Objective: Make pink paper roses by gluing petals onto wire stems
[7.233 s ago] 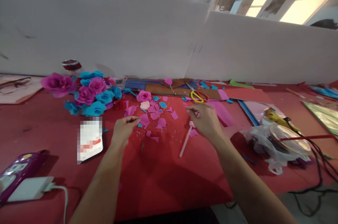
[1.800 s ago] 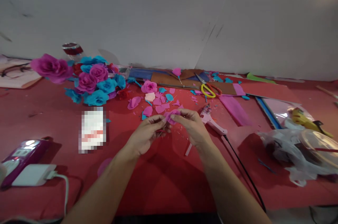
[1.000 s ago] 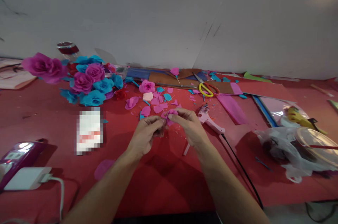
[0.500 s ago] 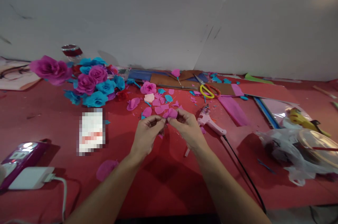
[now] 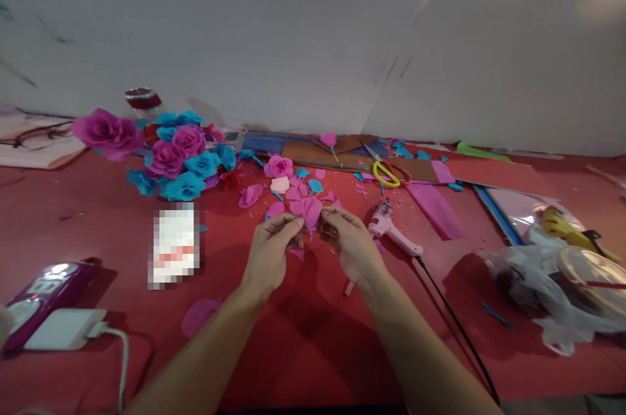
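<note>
My left hand [image 5: 271, 252] and my right hand [image 5: 348, 242] meet over the middle of the red table [image 5: 303, 337]. Both pinch a small pink paper flower [image 5: 308, 211] held between their fingertips, its petals standing up above the fingers. Loose pink and blue paper petals [image 5: 288, 193] lie scattered just beyond the hands. A pink glue gun [image 5: 391, 232] rests on the table right of my right hand, its black cord [image 5: 454, 323] running toward the front edge.
A cluster of finished magenta and blue paper roses [image 5: 166, 154] sits at the back left. Yellow-handled scissors [image 5: 384, 170] lie on brown card behind. A phone [image 5: 173, 245], a purple power strip [image 5: 44, 297] and a white charger [image 5: 63, 330] lie left; a plastic bag [image 5: 542, 284] lies right.
Both hands have stayed together on the pink flower, turning and pressing it; its petals now stand higher above the fingers. 7.2 s ago the hands were apart and the glue gun was not lying there.
</note>
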Demonstrator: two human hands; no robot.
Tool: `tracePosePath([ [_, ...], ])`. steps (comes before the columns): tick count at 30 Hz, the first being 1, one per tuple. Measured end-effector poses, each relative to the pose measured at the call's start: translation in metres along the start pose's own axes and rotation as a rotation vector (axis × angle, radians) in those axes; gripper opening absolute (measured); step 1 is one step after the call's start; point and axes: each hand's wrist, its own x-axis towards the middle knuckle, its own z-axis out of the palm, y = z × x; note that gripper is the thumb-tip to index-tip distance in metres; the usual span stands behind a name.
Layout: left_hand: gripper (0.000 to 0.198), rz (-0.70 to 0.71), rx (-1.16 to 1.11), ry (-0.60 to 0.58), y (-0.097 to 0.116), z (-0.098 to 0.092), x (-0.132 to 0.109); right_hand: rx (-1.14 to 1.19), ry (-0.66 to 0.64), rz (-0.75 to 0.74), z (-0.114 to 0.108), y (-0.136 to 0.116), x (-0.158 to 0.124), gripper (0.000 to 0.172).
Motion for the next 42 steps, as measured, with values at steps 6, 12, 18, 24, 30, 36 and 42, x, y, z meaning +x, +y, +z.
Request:
tracePosePath([
  [6,0.009,-0.004,-0.027,-0.022,0.0001,-0.0011,0.0009,0.02,-0.077,-0.026,-0.0034,0.0007,0.0022,0.018],
  [12,0.01,-0.042,-0.029,-0.04,0.0014,-0.0002,-0.0009,-0.005,0.028,0.034,-0.0083,0.0056,0.0096,0.022],
  [18,0.009,-0.056,-0.052,-0.087,0.0011,-0.0025,-0.0006,-0.012,-0.16,-0.082,-0.0011,0.0063,0.0029,0.007],
  [24,0.01,-0.013,0.028,-0.06,-0.0026,-0.0035,0.0012,0.004,-0.159,-0.145,-0.0024,0.0053,0.0034,0.01],
  [30,0.009,0.016,0.087,-0.038,-0.0048,-0.0028,0.0003,0.039,-0.136,-0.105,-0.0028,0.0069,0.0049,0.012],
  [36,0.009,0.057,0.167,-0.051,0.0011,-0.0003,-0.0034,0.116,-0.1,-0.055,-0.0033,0.007,0.0072,0.015],
  [42,0.015,0.064,0.288,-0.014,-0.0013,-0.0036,-0.0036,0.104,-0.112,-0.059,-0.0019,0.0073,0.0055,0.013],
])
